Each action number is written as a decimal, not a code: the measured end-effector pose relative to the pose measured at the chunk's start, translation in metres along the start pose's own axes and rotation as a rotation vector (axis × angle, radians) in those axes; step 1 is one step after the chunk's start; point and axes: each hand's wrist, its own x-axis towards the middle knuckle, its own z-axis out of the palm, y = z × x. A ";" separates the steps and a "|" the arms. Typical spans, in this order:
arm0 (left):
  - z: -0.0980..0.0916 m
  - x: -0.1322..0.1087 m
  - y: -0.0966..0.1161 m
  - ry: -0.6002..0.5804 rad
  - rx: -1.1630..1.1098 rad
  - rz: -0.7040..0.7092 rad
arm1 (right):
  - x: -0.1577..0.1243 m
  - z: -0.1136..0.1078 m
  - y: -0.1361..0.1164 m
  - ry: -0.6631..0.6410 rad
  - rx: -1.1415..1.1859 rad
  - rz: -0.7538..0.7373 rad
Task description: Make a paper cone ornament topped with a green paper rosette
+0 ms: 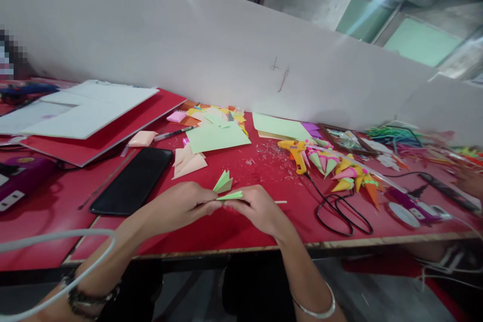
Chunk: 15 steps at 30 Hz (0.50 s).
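1. We see the left hand (196, 198) and the right hand (258, 209) meeting above the near edge of the table, both pinching a folded piece of light green paper (231, 195) between thumb and fingers.
2. Just behind the fingertips stand pointed green flaps (223, 181); the fingers hide their base, so we cannot tell whether they belong to the pinched piece.
3. Beside the right hand, a thin white stick (281, 202) lies on the red table (241, 236).
4. Near the left forearm we find a black phone (132, 181), lying flat, with peach paper pieces (189, 162) between it and the hands.
5. Beyond these we see a light green sheet (219, 138) and a pen (175, 133).
6. Right of the hands lies a yellow glue gun (296, 153), its black cord (332, 211) looped nearer us, and colourful paper cones (343, 178) beside it.
7. Farthest out, a white partition (226, 60) rises behind the table.
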 end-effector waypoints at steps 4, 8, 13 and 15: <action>-0.005 -0.002 -0.001 0.066 -0.076 -0.037 | 0.001 0.001 -0.005 0.035 -0.038 0.012; -0.002 -0.002 0.005 0.191 -0.156 -0.179 | 0.001 0.003 -0.005 0.082 -0.037 0.001; 0.005 -0.001 0.009 0.200 -0.404 -0.316 | 0.002 0.005 -0.005 0.129 -0.195 -0.073; 0.006 -0.001 0.009 0.190 -0.493 -0.357 | 0.002 0.008 -0.005 0.128 -0.310 -0.126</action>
